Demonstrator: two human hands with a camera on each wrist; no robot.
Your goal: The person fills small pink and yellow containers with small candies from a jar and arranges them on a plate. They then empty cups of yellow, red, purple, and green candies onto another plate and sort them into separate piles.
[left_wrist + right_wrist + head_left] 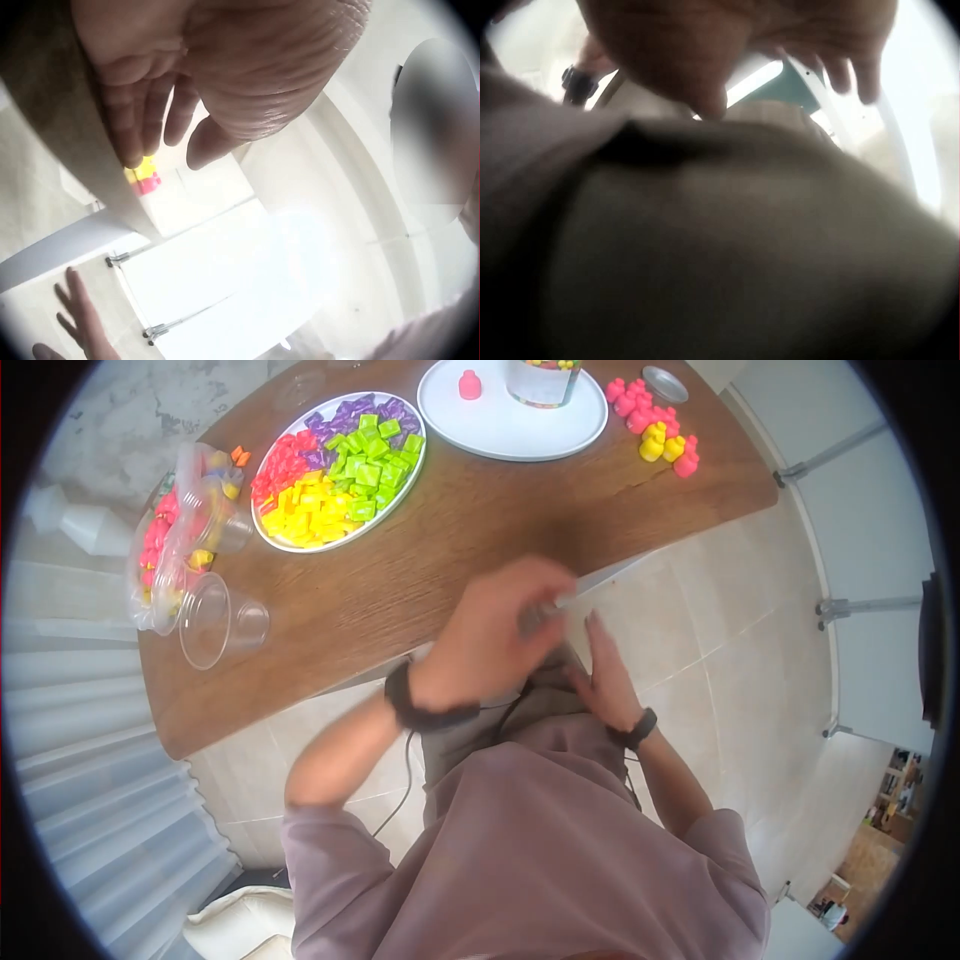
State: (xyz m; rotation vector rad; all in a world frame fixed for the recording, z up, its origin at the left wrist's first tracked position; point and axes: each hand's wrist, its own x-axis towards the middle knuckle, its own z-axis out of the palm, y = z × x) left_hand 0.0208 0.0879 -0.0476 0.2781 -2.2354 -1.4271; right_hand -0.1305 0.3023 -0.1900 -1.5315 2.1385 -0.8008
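Observation:
The left hand [492, 628] is raised in front of the table's near edge, blurred, its fingers loosely bent with nothing seen in them. In the left wrist view the same hand [202, 75] hangs with relaxed fingers. Lower and to the right, the right hand [608, 675] is held over the lap, fingers extended and empty; the right wrist view shows this hand [742, 45] above blurred cloth. The two hands are apart. Nearest on the wooden table [420, 550] is an oval plate [345, 544] of red, purple, green and yellow pieces.
A white round tray [490, 435] holds a pink figure [470, 385] and a clear tub [543, 382]. Pink and yellow figures [652, 442] stand at the right, near a small metal lid [665, 384]. At the left are a clear plastic bag [178, 550] and transparent cups [205, 622].

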